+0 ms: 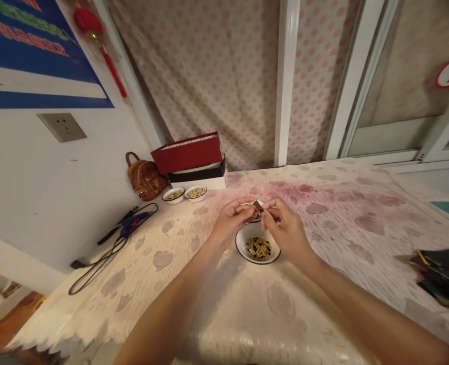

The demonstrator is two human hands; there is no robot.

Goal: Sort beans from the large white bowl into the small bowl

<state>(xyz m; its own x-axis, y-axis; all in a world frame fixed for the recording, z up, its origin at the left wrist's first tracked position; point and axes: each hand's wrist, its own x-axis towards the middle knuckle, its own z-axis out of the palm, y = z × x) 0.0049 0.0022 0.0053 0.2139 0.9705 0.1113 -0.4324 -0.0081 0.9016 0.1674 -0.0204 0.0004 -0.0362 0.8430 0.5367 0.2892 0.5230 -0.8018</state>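
A white bowl [243, 242] with mixed dark and yellow beans stands on the table in front of me. Both hands hover over its far rim. My left hand [230, 219] is closed in a pinch, fingertips meeting those of the other hand. My right hand [285, 225] is closed round a small dark-tipped tool [258, 205], which looks like a spoon or tweezers. Behind the hands a second small bowl [260, 203] is mostly hidden.
Two small bowls of beans [174, 195] [196, 192] stand at the back left by a red and white box [194, 159] and a brown bag [145, 177]. A blue tool with black cable [131, 223] lies left. Dark cards [443, 276] lie right. The lace tablecloth [342, 223] covers the table.
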